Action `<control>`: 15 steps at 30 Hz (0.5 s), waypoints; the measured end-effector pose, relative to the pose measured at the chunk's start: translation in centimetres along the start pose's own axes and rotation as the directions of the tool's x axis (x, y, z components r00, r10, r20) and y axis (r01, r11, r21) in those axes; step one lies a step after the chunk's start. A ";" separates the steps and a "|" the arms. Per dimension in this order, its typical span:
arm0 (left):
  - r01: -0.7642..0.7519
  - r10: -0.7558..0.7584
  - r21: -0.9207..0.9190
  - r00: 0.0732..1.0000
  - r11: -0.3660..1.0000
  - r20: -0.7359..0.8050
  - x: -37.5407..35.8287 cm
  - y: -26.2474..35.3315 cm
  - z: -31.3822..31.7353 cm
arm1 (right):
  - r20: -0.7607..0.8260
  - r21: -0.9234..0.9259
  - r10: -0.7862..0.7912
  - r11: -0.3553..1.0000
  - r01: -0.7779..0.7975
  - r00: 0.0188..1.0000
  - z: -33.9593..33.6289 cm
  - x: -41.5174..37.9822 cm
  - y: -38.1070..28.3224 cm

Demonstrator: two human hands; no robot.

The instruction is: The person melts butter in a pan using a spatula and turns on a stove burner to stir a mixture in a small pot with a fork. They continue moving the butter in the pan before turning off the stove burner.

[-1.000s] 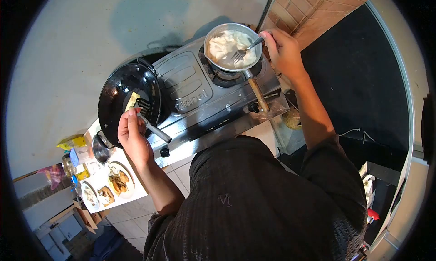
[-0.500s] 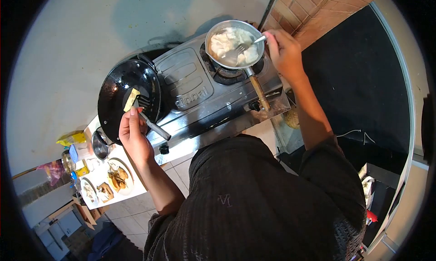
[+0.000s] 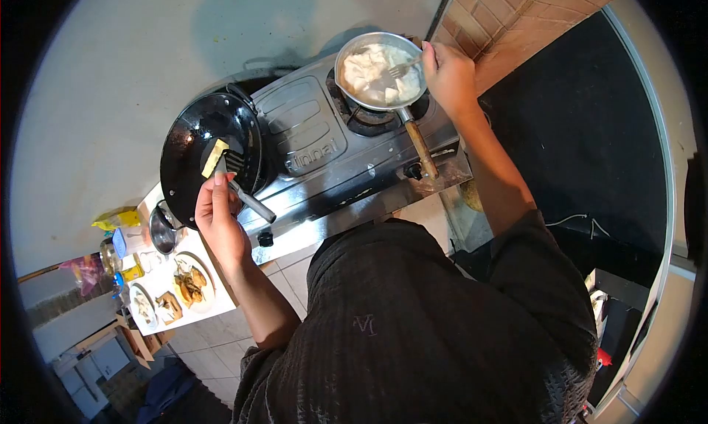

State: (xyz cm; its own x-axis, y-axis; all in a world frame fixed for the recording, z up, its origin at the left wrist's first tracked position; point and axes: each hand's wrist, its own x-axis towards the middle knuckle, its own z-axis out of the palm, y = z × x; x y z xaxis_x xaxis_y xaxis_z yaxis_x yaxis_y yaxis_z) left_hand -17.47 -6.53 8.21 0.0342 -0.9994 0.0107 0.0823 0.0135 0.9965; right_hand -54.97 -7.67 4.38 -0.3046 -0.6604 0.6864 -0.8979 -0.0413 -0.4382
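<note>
My right hand [image 3: 451,74] is closed on a fork [image 3: 402,69], its tines dipped into a saucepan [image 3: 341,81] of cloudy liquid. Soft white pieces [image 3: 366,66] float in there around the tines. Over the near rim of a dark wok [image 3: 181,147], my left hand [image 3: 221,214] pinches a thin silver utensil [image 3: 222,165]. A pale yellow block [image 3: 214,158] is at that utensil's far end, above the wok's inside. Close beside these fingers lies a black slotted spatula [image 3: 234,161], with its grey handle sticking out past the rim; I cannot tell whether the fingers touch it.
Both vessels stand on a silver two-burner stove [image 3: 306,129]. The saucepan's wooden handle [image 3: 420,147] points toward me, over the front edge. At left, a white table [image 3: 214,306] carries a plate of browned food [image 3: 193,282], a metal bowl [image 3: 162,228] and jars. A wall rises behind.
My right hand has drawn slightly left and up over the saucepan, and the fork's tines have shifted a little in the liquid. The left hand stays nearly still.
</note>
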 end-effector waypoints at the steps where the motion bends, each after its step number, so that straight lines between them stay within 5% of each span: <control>1: -0.002 0.002 0.000 1.000 1.000 -0.001 -0.1 0.0 0.0 | 0.014 -0.066 0.054 0.996 -0.053 0.998 0.3 -0.2 0.1; 11: -0.011 0.011 -0.002 1.000 1.000 -0.020 -0.7 -0.1 -0.1 | 0.031 0.031 0.327 0.944 -0.328 0.944 3.3 -0.9 2.3; 15: -0.001 0.001 -0.018 1.000 1.000 -0.029 -0.9 -0.2 -0.3 | -0.015 -0.147 0.305 0.941 -0.303 0.952 1.1 0.0 0.3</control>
State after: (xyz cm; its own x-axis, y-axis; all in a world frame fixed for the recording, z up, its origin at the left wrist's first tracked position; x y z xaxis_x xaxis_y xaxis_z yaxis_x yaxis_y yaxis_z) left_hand -17.23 -5.66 7.94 0.0630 -0.9980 0.0089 0.0998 0.0152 0.9949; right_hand -54.92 -8.45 3.59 -0.5684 -0.6302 0.5290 -0.7996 0.2715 -0.5357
